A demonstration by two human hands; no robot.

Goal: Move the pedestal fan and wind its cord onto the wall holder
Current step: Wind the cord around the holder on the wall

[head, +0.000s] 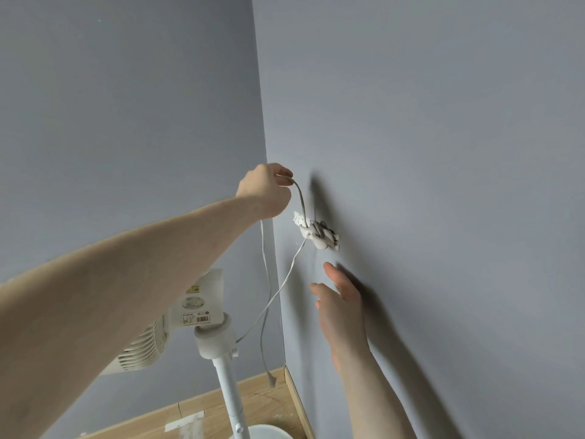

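I am looking at the wall (443,137) filling the right half of the frame, meeting a second wall at a corner just left of centre. The fan (202,315) is standing at lower centre, near that corner, its pole (229,388) running down to the floor (259,400) at the bottom edge; my left forearm is hiding most of its head.

My left hand (265,190) is closing its fingertips on the cord (300,198) just above the holder (318,234), which is sitting on the right wall at centre frame with a few turns already bunched on it. My right hand (340,307) is hanging open and empty below the holder, its fingers close to the wall; I cannot tell if they are touching it.

Risks, as I am judging them:
- The cord is running slack from the holder down to the fan's neck; pulling too hard on the next turn could be tugging the fan over.
- The holder looks small and crowded, so another loop may be slipping off its end.
- A loose end with the plug (271,379) is dangling near the corner, and it could be swinging into the wall or snagging on the pole.
- A strong upward pull may be straining the holder's fixing.
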